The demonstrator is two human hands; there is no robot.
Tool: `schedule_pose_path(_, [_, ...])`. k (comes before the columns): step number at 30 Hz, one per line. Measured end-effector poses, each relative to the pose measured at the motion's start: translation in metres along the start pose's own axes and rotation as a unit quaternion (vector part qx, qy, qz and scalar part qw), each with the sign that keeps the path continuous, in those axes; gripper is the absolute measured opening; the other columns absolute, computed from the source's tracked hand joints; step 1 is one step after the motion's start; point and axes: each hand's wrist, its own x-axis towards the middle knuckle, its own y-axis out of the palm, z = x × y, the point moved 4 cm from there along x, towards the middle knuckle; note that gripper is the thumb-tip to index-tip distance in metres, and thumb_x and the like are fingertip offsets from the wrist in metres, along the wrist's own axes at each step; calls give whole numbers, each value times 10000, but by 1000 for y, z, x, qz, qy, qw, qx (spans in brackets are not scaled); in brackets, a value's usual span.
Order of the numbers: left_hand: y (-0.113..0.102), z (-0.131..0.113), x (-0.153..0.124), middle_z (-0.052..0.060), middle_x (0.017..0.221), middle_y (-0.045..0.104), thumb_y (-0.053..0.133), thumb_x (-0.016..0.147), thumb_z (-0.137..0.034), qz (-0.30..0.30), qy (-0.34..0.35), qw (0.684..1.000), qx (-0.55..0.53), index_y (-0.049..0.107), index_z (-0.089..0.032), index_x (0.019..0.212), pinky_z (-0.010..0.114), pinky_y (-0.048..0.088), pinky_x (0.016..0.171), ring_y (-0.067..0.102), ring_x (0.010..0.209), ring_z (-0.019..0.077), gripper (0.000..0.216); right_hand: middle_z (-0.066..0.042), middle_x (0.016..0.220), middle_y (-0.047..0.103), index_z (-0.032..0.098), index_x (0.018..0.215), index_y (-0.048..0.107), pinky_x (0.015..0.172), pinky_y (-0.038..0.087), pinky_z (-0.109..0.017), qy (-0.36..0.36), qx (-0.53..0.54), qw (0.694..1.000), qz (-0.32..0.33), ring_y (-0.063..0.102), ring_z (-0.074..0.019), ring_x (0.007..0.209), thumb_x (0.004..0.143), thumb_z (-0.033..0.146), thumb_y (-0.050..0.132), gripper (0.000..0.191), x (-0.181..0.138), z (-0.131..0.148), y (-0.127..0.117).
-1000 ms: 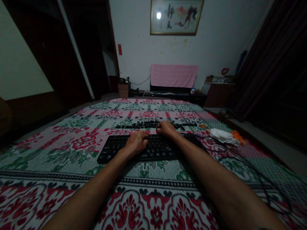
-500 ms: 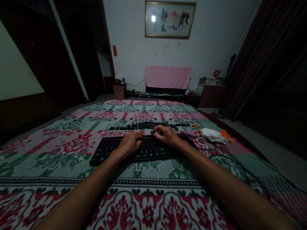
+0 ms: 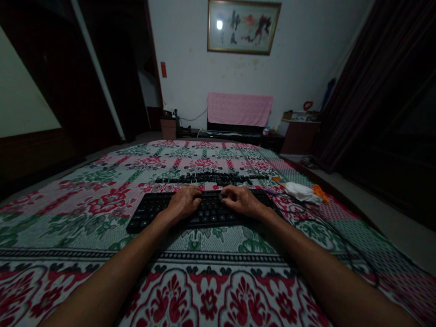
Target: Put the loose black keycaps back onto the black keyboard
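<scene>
A black keyboard (image 3: 207, 217) lies on the patterned bedspread in front of me. My left hand (image 3: 185, 201) rests on its left-middle part, fingers bent over the far edge and the thumb on the keys. Above the right-middle part, my right hand (image 3: 240, 199) pinches a small black keycap (image 3: 221, 197) between thumb and forefinger, low over the upper rows. Loose black keycaps (image 3: 200, 177) form an uneven row just beyond the keyboard. My right hand and wrist hide part of the keyboard's right side.
To the right lie a white cloth or bag (image 3: 301, 191), an orange bundle (image 3: 320, 193) and a dark cable (image 3: 344, 240). The bedspread (image 3: 204, 290) covers the wide bed. A pink cloth (image 3: 240, 109) drapes a low stand by the far wall.
My right hand has come slightly nearer and to the right, bringing the keycap from the keyboard's far edge down over the keys. My left hand stays in place.
</scene>
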Motion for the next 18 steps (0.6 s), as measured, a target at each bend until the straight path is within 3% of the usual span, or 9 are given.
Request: schedule_pose_path(18, [3, 3, 0, 21, 1069, 579, 441, 723, -270, 4, -13, 1000, 2, 623, -209, 958, 302, 359, 915, 494, 1007, 190, 304, 46, 546, 460, 127, 760, 579, 430, 255, -170, 108, 99, 975, 169, 373, -52, 469, 646, 234, 524, 165, 3, 5, 4])
